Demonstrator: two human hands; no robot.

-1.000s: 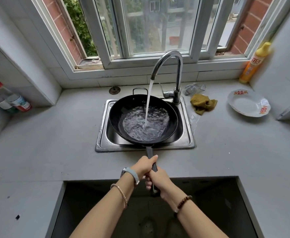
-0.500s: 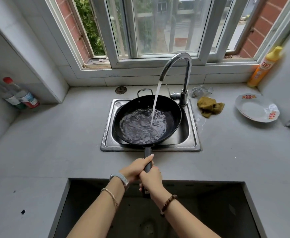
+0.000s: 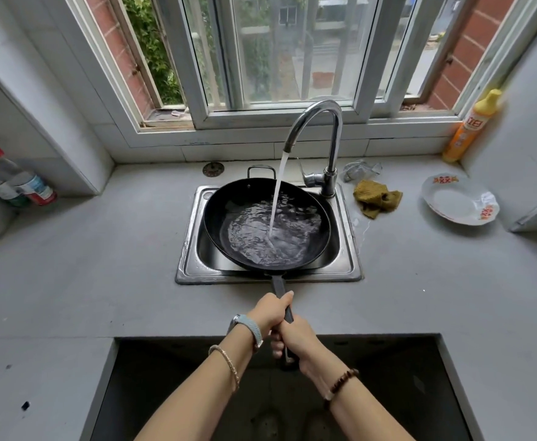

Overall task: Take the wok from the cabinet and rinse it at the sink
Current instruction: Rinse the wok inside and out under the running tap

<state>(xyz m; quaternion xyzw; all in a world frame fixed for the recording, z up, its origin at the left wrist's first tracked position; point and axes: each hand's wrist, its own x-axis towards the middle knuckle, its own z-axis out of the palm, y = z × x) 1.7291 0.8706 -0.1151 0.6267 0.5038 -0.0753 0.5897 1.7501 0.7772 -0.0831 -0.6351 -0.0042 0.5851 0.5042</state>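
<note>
- The wok [image 3: 229, 214] is held level over the sink [image 3: 188, 249], its bowl filling most of the basin and its small loop grip pointing to the far side.
- The long handle [image 3: 279, 286] reaches out over the near rim of the sink toward the person.
- The left hand [image 3: 268, 311] is wrapped round the handle at the farther position, thumb laid along the top.
- The right hand [image 3: 297, 340] is closed round the near end of the handle, just behind the left and touching it.
- From the faucet [image 3: 332, 132] a stream of water [image 3: 277, 189] falls into the bowl right of centre, and a rippled pool is seen across the bottom.
- The step in hand is judged to be the rinse itself; the fetching of the wok is taken as done.
- For the next move, a swirl of the pool round the walls is called for, then a tilt so that the water is tipped into the basin; a firm two-handed hold is needed, since the weight is carried far from the hands.
- The lever at the base of the faucet is to be reached afterwards, for which one hand must be freed.
- A yellow cloth [image 3: 377, 198] and a white plate [image 3: 451, 206] lie on the counter [image 3: 101, 265] to the right of the sink.
</note>
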